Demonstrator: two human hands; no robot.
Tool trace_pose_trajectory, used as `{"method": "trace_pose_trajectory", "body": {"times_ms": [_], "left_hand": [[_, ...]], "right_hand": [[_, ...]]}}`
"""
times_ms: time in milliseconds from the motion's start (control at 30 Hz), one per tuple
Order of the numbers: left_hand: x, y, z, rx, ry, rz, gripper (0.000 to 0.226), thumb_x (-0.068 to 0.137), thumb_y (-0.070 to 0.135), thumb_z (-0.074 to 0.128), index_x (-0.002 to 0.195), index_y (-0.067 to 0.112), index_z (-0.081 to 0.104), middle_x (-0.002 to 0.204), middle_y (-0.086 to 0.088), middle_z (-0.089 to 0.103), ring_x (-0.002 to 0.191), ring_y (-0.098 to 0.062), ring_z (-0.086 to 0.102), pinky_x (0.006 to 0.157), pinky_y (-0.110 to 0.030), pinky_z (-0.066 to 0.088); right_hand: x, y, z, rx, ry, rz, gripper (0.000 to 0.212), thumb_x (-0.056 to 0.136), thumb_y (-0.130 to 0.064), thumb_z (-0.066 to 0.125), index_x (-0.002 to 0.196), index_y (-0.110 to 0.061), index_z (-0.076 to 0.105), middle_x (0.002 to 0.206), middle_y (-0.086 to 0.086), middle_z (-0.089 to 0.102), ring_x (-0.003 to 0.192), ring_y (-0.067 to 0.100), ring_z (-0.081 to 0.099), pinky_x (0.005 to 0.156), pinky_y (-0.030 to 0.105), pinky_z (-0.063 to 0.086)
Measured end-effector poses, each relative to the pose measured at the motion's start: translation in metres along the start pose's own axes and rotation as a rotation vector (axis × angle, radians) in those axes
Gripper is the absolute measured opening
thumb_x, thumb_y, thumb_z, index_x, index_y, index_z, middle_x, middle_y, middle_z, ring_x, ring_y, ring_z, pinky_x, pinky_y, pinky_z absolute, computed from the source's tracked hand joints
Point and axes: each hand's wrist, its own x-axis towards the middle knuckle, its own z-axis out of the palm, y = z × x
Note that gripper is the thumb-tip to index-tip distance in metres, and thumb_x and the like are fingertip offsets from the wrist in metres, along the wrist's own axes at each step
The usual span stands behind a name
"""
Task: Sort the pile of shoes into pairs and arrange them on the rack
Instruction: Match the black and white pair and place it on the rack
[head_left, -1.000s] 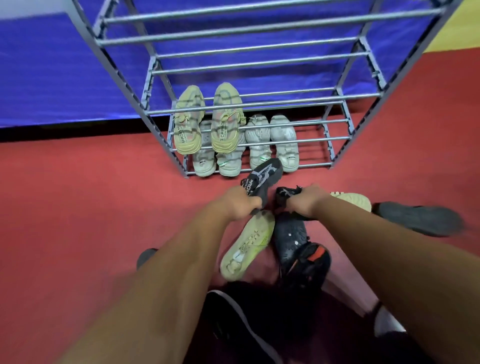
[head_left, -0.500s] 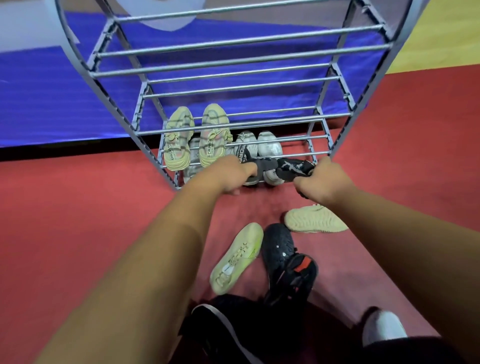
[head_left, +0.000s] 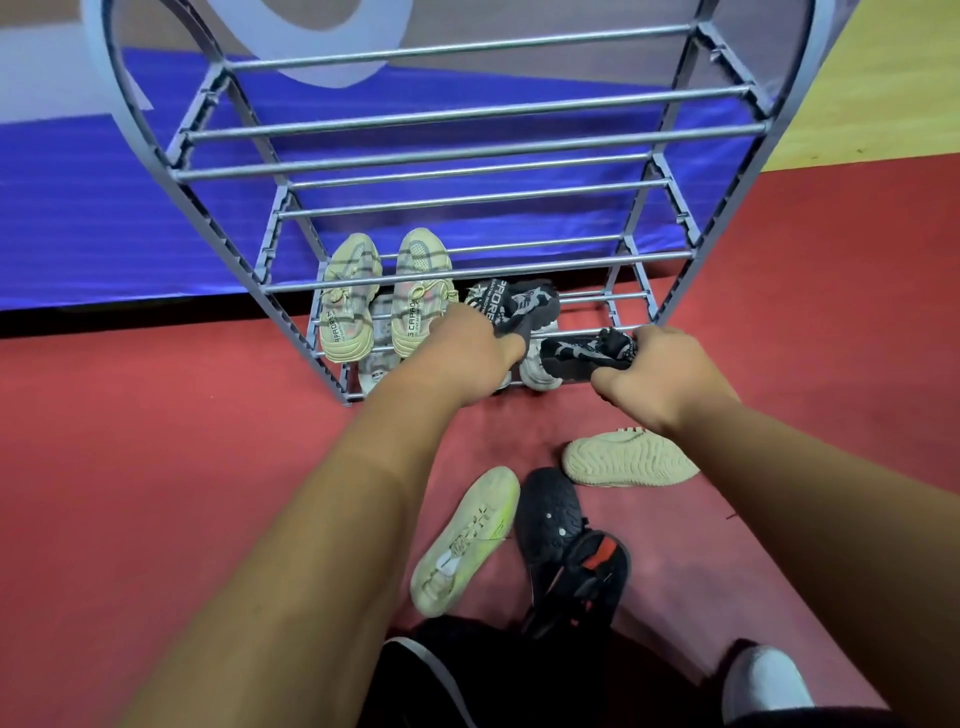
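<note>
A grey metal rack (head_left: 470, 270) stands on the red floor. A beige pair (head_left: 384, 299) sits on its second shelf at the left, and whitish shoes (head_left: 540, 371) lie on the bottom shelf below. My left hand (head_left: 467, 358) grips a black shoe with white print (head_left: 514, 304), held over the second shelf beside the beige pair. My right hand (head_left: 660, 371) grips the matching black shoe (head_left: 584, 353) at the rack's front edge. On the floor lie a pale green shoe (head_left: 465, 535), a black shoe with a red patch (head_left: 569, 545) and a cream shoe (head_left: 628, 458).
A blue mat (head_left: 78, 228) lies behind the rack, and yellow floor (head_left: 883, 78) shows at the top right. My dark-clad legs and a white sock (head_left: 763, 680) are at the bottom edge. The rack's upper shelves hold nothing.
Both hands lifted the black pair from the floor pile up to the rack. The left shoe has moved onto the second shelf level, and the right one reaches the front rail.
</note>
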Motion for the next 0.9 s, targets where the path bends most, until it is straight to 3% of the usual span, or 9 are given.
{"method": "trace_pose_trajectory", "body": {"times_ms": [67, 133, 200, 433, 533, 633, 800, 900], "left_hand": [[0.001, -0.009, 0.012, 0.008, 0.069, -0.004, 0.060, 0.094, 0.038, 0.065, 0.128, -0.009, 0.049, 0.122, -0.030, 0.060, 0.089, -0.041, 0.064, 0.062, -0.034, 0.040], [0.004, -0.018, 0.024, 0.009, 0.153, 0.012, 0.056, 0.097, 0.036, 0.065, 0.129, -0.005, 0.044, 0.131, -0.026, 0.052, 0.107, -0.044, 0.062, 0.073, -0.041, 0.046], [0.009, -0.025, 0.034, -0.009, 0.212, 0.041, 0.052, 0.098, 0.033, 0.065, 0.128, -0.003, 0.043, 0.132, -0.022, 0.047, 0.110, -0.042, 0.060, 0.083, -0.045, 0.049], [0.058, -0.040, 0.061, -0.013, 0.387, 0.112, 0.058, 0.099, 0.039, 0.064, 0.133, -0.001, 0.039, 0.136, -0.018, 0.041, 0.115, -0.037, 0.055, 0.090, -0.043, 0.048], [0.082, -0.044, 0.067, 0.043, 0.424, 0.119, 0.072, 0.099, 0.042, 0.061, 0.145, -0.005, 0.031, 0.139, -0.020, 0.040, 0.117, -0.038, 0.056, 0.087, -0.042, 0.048], [0.099, -0.047, 0.074, 0.057, 0.448, 0.139, 0.087, 0.101, 0.041, 0.060, 0.155, -0.011, 0.017, 0.148, -0.028, 0.035, 0.127, -0.041, 0.050, 0.102, -0.046, 0.049], [0.126, -0.049, 0.078, 0.084, 0.491, 0.114, 0.083, 0.102, 0.046, 0.058, 0.150, -0.014, 0.026, 0.147, -0.029, 0.036, 0.126, -0.041, 0.053, 0.101, -0.046, 0.051], [0.135, -0.051, 0.084, 0.119, 0.513, 0.121, 0.091, 0.102, 0.049, 0.055, 0.154, -0.016, 0.019, 0.148, -0.030, 0.035, 0.134, -0.042, 0.046, 0.109, -0.041, 0.045]], "right_hand": [[-0.002, -0.001, -0.001, 0.020, 0.045, -0.010, 0.038, 0.069, -0.053, 0.061, 0.088, -0.020, 0.060, 0.094, 0.001, 0.056, 0.079, 0.022, 0.058, 0.063, 0.035, 0.048], [-0.002, -0.001, -0.002, 0.030, 0.100, -0.032, 0.043, 0.070, -0.054, 0.061, 0.096, -0.020, 0.062, 0.100, 0.001, 0.055, 0.088, 0.026, 0.058, 0.076, 0.039, 0.052], [0.003, -0.001, -0.002, 0.027, 0.121, -0.054, 0.049, 0.071, -0.055, 0.060, 0.106, -0.020, 0.062, 0.105, 0.003, 0.053, 0.098, 0.028, 0.056, 0.086, 0.042, 0.053], [0.051, 0.003, 0.028, 0.111, 0.053, -0.046, 0.058, 0.082, -0.045, 0.066, 0.127, -0.013, 0.051, 0.125, 0.011, 0.046, 0.122, 0.035, 0.048, 0.107, 0.050, 0.046], [0.079, 0.002, 0.044, 0.144, 0.052, -0.040, 0.053, 0.086, -0.040, 0.066, 0.127, -0.011, 0.049, 0.131, 0.013, 0.044, 0.128, 0.037, 0.046, 0.111, 0.049, 0.043], [0.104, -0.002, 0.059, 0.170, 0.083, -0.016, 0.053, 0.088, -0.038, 0.066, 0.126, -0.005, 0.048, 0.132, 0.015, 0.043, 0.127, 0.039, 0.045, 0.110, 0.049, 0.042], [0.134, -0.005, 0.080, 0.143, 0.103, -0.044, 0.060, 0.089, -0.031, 0.066, 0.137, -0.001, 0.046, 0.131, 0.019, 0.044, 0.125, 0.040, 0.044, 0.109, 0.044, 0.040], [0.147, -0.007, 0.090, 0.134, 0.123, -0.101, 0.061, 0.090, -0.027, 0.065, 0.140, 0.001, 0.044, 0.143, 0.021, 0.039, 0.133, 0.039, 0.040, 0.113, 0.044, 0.038]]}}
